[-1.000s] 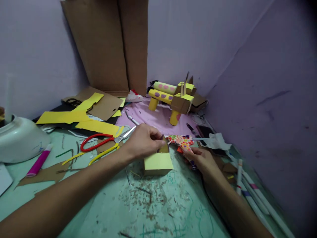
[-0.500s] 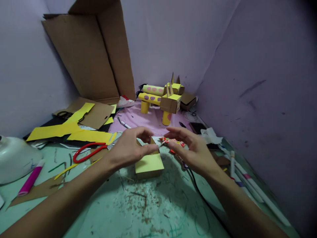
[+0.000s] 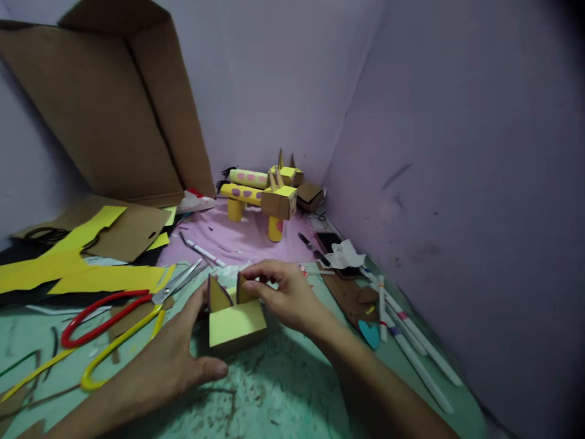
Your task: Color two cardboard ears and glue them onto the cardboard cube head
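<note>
A small cardboard box (image 3: 237, 325) with a pale yellow top sits on the green table, two pointed ear-like pieces standing up at its back edge. My right hand (image 3: 284, 292) pinches the right ear piece (image 3: 245, 289) between thumb and fingers. Around the box's left side is my left hand (image 3: 183, 341), thumb apart from the fingers, whose tips are partly hidden behind the left ear piece (image 3: 219, 297). Scissors (image 3: 158, 297) with red and yellow handles lie open to the left of the box.
Two yellow spotted animal figures (image 3: 278, 202) stand on a pink cloth (image 3: 205, 228) at the back. A large cardboard box (image 3: 105, 110) leans at the back left. Yellow paper (image 3: 109, 278) lies left. White marker pens (image 3: 418, 360), a black pen (image 3: 314, 249) and tissue (image 3: 345, 255) are right.
The view has turned right. My right hand has come to the box and closed on the right ear piece. My left hand has moved from above the box to its left side.
</note>
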Demonstrator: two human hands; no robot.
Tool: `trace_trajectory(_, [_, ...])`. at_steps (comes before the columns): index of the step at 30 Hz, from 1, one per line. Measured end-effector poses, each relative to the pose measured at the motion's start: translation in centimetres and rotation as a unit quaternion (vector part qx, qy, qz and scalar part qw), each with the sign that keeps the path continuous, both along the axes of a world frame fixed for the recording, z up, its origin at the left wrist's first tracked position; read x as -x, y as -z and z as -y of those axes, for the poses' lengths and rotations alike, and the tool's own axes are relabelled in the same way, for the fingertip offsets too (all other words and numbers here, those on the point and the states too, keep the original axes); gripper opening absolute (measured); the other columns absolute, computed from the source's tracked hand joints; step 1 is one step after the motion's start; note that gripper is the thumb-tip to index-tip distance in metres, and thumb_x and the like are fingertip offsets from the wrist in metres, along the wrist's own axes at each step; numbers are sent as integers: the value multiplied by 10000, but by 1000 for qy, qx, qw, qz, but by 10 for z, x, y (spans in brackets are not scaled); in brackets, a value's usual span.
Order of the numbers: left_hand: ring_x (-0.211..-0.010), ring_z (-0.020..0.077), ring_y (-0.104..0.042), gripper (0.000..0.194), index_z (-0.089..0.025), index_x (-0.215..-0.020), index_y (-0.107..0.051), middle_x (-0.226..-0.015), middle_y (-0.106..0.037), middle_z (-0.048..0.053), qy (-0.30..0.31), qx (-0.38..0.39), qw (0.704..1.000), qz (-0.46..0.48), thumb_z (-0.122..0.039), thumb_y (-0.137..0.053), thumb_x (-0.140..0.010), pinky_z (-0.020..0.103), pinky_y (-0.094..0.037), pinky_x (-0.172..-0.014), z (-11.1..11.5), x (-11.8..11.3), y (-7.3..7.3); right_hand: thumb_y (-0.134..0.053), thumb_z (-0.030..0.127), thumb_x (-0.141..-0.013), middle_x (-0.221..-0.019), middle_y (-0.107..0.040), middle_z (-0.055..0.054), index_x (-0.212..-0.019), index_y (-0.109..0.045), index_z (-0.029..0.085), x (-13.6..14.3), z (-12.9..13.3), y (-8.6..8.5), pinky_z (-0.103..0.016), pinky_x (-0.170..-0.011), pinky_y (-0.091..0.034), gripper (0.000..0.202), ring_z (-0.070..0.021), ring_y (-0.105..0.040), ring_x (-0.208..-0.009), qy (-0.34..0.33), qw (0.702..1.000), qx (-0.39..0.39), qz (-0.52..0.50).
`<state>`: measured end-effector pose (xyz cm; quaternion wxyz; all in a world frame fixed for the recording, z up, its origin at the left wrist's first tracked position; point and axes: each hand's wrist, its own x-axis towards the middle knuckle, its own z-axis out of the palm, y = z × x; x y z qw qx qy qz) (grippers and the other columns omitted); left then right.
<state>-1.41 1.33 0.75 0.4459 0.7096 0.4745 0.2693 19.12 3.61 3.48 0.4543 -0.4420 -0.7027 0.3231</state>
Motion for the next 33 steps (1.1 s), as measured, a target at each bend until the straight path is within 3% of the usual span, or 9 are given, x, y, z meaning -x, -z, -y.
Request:
trace_trajectory(5, [-1154,364,-485,744,-244,-1287,-383,-1241,-572,97,-18,1,999,-46,-311,-704,-619,479,-393,-954,1,-18,-7,-644,116,-716,-783,-747,-29,-777,-717,195,-4,2,-1,-287,-694,-505,123,-163,-667,-723,2,1000,5,0])
trace_trajectory(9, [-1060,324,-543,642,-193,-1185,-459,-1165,-606,100,-29,2,998,-48,-316,-700,-603,429,-427,-903,3,-26,-18,-625,118,-711,-719,-727,-19,-739,-697,182,-11,2,-3,-259,-636,-498,100,-157,-658,-678,-17,1000,16,1])
trace_trajectory(20, [-1022,292,-559,717,-175,-1214,-436,-1149,-598,99,-29,-1,999,-14,-280,-726,-567,395,-429,-868,3,-20,-9,-584,153,-755,-745,-725,-32,-783,-680,177,-11,-1,6,-272,-637,-484,102,-169,-650,-681,-19,994,-70,81])
trace_trajectory(33, [-991,269,-556,690,-149,-1204,-445,-1131,-594,107,-15,-3,1000,10,-267,-731,-587,382,-434,-848,2,-18,-8,-603,152,-743,-771,-738,-58,-783,-690,171,-8,-1,11,-282,-651,-515,99,-180,-671,-698,-10,996,-78,45])
